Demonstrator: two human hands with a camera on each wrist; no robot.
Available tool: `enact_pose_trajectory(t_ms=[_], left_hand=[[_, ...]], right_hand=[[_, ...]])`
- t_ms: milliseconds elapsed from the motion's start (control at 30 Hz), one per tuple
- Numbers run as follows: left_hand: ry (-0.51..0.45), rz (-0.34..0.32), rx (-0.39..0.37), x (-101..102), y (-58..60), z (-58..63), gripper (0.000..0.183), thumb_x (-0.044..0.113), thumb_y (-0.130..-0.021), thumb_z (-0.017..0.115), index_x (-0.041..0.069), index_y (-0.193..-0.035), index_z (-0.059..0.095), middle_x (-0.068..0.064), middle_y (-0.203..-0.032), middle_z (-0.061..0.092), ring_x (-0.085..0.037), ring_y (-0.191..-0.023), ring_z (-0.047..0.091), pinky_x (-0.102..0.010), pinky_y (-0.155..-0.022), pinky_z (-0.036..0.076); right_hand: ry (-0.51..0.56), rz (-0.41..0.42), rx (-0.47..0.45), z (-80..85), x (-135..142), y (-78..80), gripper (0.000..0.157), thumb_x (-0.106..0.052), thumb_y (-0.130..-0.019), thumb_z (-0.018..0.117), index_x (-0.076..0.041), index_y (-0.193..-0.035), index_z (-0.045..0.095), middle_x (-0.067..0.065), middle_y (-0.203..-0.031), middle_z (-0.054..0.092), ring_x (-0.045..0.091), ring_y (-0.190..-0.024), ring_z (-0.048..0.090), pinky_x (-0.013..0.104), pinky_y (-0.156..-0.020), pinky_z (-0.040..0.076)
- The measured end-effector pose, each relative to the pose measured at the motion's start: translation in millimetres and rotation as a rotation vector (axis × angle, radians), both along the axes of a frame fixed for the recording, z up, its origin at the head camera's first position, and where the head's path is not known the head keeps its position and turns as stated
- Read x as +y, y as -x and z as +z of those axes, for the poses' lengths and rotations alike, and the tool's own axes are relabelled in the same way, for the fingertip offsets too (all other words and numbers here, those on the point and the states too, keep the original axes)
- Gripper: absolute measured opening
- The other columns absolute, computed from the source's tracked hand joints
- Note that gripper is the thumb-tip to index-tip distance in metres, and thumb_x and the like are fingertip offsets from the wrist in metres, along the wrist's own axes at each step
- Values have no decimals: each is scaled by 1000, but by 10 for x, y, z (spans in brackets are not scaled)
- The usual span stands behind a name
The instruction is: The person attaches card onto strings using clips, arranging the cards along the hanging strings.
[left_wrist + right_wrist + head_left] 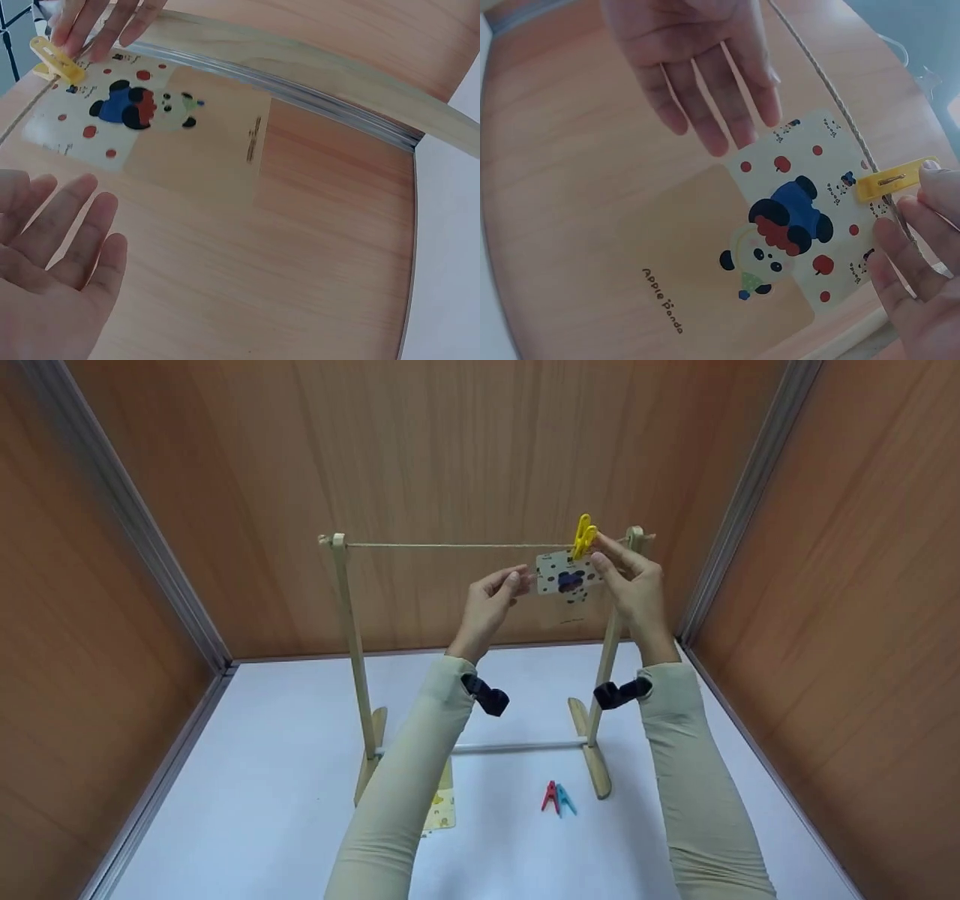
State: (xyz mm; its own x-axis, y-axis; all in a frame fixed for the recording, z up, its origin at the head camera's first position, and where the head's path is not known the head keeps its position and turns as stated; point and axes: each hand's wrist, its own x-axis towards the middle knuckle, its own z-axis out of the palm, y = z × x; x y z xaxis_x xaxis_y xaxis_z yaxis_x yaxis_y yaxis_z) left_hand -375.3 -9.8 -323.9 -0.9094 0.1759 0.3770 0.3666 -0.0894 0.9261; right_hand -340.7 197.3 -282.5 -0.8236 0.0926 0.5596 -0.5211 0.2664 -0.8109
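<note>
A panda-printed card [780,225], its lower half see-through, hangs from a thin rope [450,545]. A yellow clothespin [582,538] clips its upper edge to that rope. The thumb of my right hand [637,589] rests on the clothespin's handle end, with the fingers around it and against the card and rope. At the card's left edge is my left hand [67,262], its fingers loosely extended, palm towards the card and nothing gripped. Red [550,796] and blue [565,799] clothespins lie side by side on the table.
Two wooden posts [351,637] on wooden feet carry the rope, joined low down by a white bar [517,747]. A yellow printed card [444,808] lies on the white table [285,780], partly hidden by the left sleeve. Wood-grain panels [480,450] enclose the back and sides.
</note>
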Motion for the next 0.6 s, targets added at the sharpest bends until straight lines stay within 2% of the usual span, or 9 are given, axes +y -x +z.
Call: enact_pose_trajectory(t_ms=[167, 300, 433, 600], left_hand=[[19, -25, -19, -116, -32, -124, 35, 23, -103, 43, 8, -133, 56, -15, -129, 62, -26, -119, 59, -37, -101, 45], [45, -40, -17, -209, -56, -245, 37, 24, -104, 43, 9, -136, 53, -15, -131, 60, -30, -123, 56, -41, -104, 43], [88, -37, -25, -304, -80, -364, 38, 25, -103, 44, 10, -137, 52, -12, -130, 61, -27, -122, 56, -43, -106, 41], [134, -21, -82, -442, -91, -547, 38, 28, -102, 46, 14, -137, 52, -9, -130, 62, -22, -122, 57, -43, -109, 38]], right_hand=[[40, 12, -14, -123, 29, 3, 38, -24, -95, 60, -16, -133, 58, 2, -137, 58, 15, -121, 56, 30, -104, 44], [40, 15, -22, -211, 54, -28, 38, -25, -95, 60, -17, -133, 58, 1, -138, 57, 15, -126, 53, 33, -110, 39], [52, 26, -63, -328, 85, -48, 39, -27, -94, 61, -14, -132, 59, 4, -135, 59, 18, -125, 54, 35, -111, 37], [28, 53, -147, -512, 116, -53, 43, -33, -92, 63, -13, -130, 60, 7, -133, 60, 21, -126, 54, 40, -112, 36]])
